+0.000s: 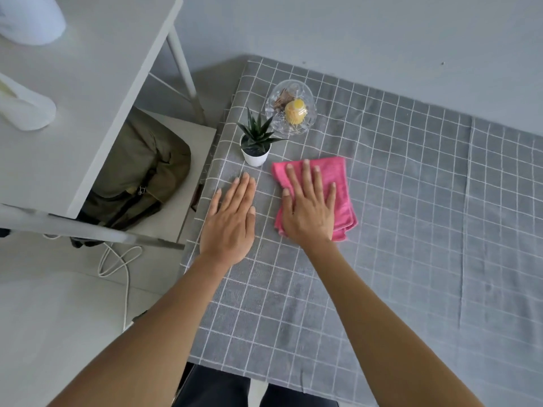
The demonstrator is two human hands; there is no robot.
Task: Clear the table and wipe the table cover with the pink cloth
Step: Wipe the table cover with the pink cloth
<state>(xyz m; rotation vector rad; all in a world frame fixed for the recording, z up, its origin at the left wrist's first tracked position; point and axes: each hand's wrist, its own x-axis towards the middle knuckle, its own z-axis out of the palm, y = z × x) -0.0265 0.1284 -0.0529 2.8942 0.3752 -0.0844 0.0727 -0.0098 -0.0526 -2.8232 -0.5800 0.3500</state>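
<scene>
Both hands are being pressed flat, fingers spread: the left hand (230, 214) on the grey checked table cover (411, 230), the right hand (308, 207) on the folded pink cloth (343, 183). Wiping is judged under way; the small potted succulent (255, 145) and clear glass bowl (291, 108) are not yet being removed from the bench.

Plant (255, 142) between bowl (291, 107) and cloth (340, 177)

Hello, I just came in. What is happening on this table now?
A person is wiping the grey checked table cover. The right hand presses flat on the folded pink cloth, and the left hand rests flat on the cover beside it. A small potted plant and a glass bowl with a yellow item inside stand near the far left corner, not yet cleared.
</scene>
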